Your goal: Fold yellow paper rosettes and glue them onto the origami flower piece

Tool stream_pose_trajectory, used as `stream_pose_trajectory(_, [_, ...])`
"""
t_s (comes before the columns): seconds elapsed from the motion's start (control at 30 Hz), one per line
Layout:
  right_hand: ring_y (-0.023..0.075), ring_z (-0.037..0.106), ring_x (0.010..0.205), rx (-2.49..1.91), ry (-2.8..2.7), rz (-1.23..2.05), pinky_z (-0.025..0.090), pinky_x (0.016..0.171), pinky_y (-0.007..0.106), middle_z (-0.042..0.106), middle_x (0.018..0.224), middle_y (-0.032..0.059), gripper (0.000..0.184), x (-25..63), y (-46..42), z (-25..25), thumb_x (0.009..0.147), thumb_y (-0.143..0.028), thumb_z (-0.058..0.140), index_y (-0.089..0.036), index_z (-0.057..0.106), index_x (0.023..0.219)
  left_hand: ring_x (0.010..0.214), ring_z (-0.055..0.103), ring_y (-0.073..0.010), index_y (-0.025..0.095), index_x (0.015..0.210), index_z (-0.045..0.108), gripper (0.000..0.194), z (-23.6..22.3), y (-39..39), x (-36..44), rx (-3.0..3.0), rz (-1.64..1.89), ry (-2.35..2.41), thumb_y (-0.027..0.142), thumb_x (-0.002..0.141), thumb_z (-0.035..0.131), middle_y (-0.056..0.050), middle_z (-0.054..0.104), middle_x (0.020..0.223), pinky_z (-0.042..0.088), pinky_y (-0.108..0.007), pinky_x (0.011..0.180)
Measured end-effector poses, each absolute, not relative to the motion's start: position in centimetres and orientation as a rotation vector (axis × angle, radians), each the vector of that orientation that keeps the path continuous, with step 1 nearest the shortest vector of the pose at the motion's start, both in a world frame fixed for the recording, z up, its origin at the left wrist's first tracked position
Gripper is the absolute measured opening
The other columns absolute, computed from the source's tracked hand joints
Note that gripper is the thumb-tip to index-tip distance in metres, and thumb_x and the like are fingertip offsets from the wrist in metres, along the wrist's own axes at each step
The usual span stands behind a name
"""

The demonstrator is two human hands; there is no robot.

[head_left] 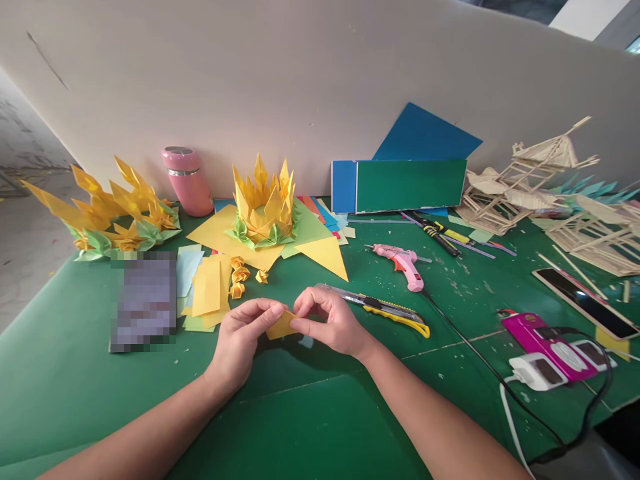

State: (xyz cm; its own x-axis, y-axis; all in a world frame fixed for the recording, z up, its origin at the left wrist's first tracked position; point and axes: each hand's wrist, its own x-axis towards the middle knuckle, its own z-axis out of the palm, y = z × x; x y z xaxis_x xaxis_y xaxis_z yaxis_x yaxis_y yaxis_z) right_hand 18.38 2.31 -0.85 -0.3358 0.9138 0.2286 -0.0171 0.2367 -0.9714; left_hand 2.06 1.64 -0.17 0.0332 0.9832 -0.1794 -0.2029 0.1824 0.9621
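Between my two hands is a small piece of yellow paper (281,327), pinched at its upper edge above the green table. My left hand (245,333) grips its left side with thumb and fingers. The right side is pinched by my right hand (333,322). Just beyond my hands lie several small folded yellow paper roses (240,274). To their left rests a stack of yellow paper sheets (207,287). A yellow-handled utility knife (385,310) lies close to my right hand. Farther back stands a yellow paper crown (264,207) with green leaves at its base.
A pink glue gun (404,265) trails a black cord to a magenta power strip (550,347). A phone (585,303) and wooden stick models (510,193) are at right. A second paper crown (125,220), a pink tumbler (189,183) and a blurred dark rectangle (145,300) are at left.
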Motion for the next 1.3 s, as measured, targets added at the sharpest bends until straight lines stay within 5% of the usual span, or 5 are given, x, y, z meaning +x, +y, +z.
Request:
stream_pose_trajectory(0.33, [0.0107,0.048,0.059,-0.929,-1.385,1.259,0.043,0.055,0.024,0.052,0.067,-0.0028,0.032,18.56,2.85,-1.20,0.070,-0.042,0.071,-0.020,0.048,0.064,0.072,0.062,-0.0156,0.019,0.085,0.062,0.041,-0.09,1.82,2.76,1.088,1.162,1.097,0.041,0.056,0.080,-0.001,0.065,0.081,0.054,-0.029,0.069])
stream_pose_trajectory(0.53, [0.0094,0.049,0.060,-0.942,-1.422,1.369,0.044,0.057,0.023,0.054,0.070,-0.0035,0.030,18.45,2.79,-1.00,0.068,-0.042,0.073,-0.020,0.055,0.075,0.054,0.060,-0.0106,0.021,0.074,0.052,0.037,-0.39,1.92,2.48,1.148,1.196,1.097,0.037,0.057,0.080,0.007,0.059,0.062,0.053,-0.025,0.058])
stream_pose_trajectory(0.7, [0.0086,0.047,0.054,-0.970,-1.423,1.381,0.040,0.052,0.023,0.052,0.061,-0.0042,0.034,18.40,2.85,-0.96,0.068,-0.047,0.073,-0.018,0.054,0.065,0.050,0.058,-0.0094,0.021,0.067,0.046,0.039,-0.14,1.96,2.45,1.128,1.164,1.081,0.035,0.057,0.081,0.009,0.055,0.054,0.050,-0.022,0.053])
stream_pose_trajectory(1.07, [0.0089,0.044,0.051,-1.012,-1.352,1.339,0.038,0.048,0.023,0.049,0.059,-0.0045,0.037,17.89,2.81,-1.02,0.068,-0.050,0.071,-0.019,0.051,0.066,0.061,0.063,-0.0162,0.020,0.059,0.068,0.019,-0.25,1.88,2.28,1.215,1.242,1.167,0.038,0.064,0.072,-0.001,0.068,0.067,0.055,-0.029,0.063])
stream_pose_trajectory(1.3, [0.0095,0.046,0.056,-1.029,-1.385,1.117,0.041,0.051,0.022,0.044,0.066,-0.0057,0.027,18.08,3.02,-1.65,0.073,-0.038,0.067,-0.022,0.046,0.078,0.085,0.068,-0.0250,0.022,0.078,0.075,0.022,0.12,1.75,2.36,1.326,1.130,1.185,0.041,0.069,0.067,-0.005,0.076,0.088,0.055,-0.035,0.079])
